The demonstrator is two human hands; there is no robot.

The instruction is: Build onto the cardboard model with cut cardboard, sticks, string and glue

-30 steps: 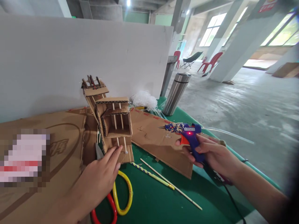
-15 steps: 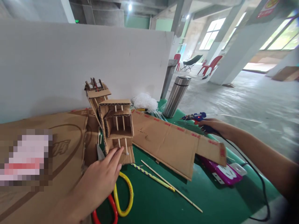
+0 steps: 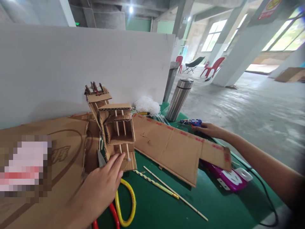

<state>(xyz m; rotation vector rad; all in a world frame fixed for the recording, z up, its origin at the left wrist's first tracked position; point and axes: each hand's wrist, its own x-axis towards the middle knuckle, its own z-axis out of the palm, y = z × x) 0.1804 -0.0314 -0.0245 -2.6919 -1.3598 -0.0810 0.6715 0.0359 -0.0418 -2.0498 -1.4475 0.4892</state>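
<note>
Resting flat, fingers spread, the left hand (image 3: pixel 102 187) presses the base of a brown corrugated-cardboard model (image 3: pixel 111 130) braced with thin wooden sticks, standing upright on the green felt tabletop (image 3: pixel 152 206). The right hand (image 3: pixel 209 129) lies far across the table on a small blue plastic glue gun (image 3: pixel 192 122); whether its fingers close round the handle cannot be told. Between the two hands a flat creased cardboard sheet (image 3: pixel 173 149) bars the way. A brushed steel flask (image 3: pixel 178 99) stands behind the gun, with a white tangle of stringy glue (image 3: pixel 146 105) beside it. Yellow-and-red looped scissors (image 3: pixel 125 203) lie under the left wrist.
</note>
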